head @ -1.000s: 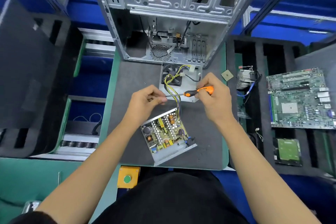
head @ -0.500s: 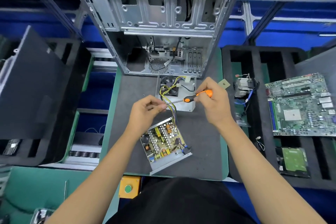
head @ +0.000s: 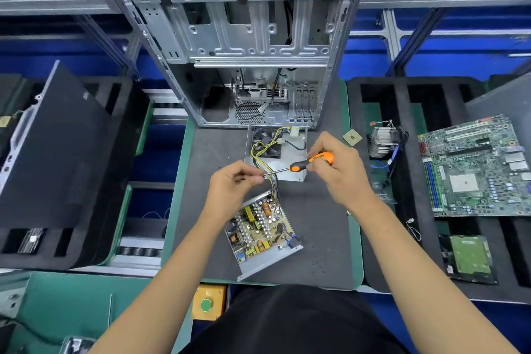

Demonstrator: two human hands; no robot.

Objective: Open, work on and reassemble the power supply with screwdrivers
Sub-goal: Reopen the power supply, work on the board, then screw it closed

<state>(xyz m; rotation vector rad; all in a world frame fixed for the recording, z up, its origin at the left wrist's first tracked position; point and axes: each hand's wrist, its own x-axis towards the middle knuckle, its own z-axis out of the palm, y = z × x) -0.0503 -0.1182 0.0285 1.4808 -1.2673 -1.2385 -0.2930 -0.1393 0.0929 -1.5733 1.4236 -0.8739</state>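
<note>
Right hand (head: 339, 172) grips the orange handle of the screwdriver (head: 311, 162), fingers curled round it, shaft pointing left. Left hand (head: 232, 187) pinches the shaft's tip between thumb and fingertips; whether a screw sits there, I cannot tell. Both hands hover above the grey mat (head: 321, 238). Below them lies the open power supply (head: 263, 231), its board exposed in a metal tray, tilted on the mat. Yellow wires (head: 258, 152) run from it to the cover (head: 290, 158) with a fan, lying just before the PC case (head: 244, 37). Right of the mat, foam slots hold a heatsink (head: 383, 139), a motherboard (head: 474, 167) and a drive (head: 468, 259).
</note>
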